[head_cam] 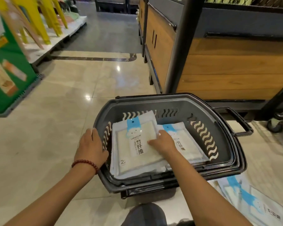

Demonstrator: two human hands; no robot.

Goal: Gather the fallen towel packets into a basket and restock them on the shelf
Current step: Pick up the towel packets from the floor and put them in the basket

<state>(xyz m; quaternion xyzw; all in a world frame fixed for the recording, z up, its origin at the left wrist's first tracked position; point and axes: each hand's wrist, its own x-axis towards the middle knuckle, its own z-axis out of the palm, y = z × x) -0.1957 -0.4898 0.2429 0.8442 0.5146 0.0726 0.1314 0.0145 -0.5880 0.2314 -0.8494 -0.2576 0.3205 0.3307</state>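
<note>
Left hand gripping basket, packets inside

The dark grey plastic basket has rows of wavy slots in its walls. The flat white towel packets carry sky-blue header bands and black characters, and the beaded bracelet is dark red.
</note>
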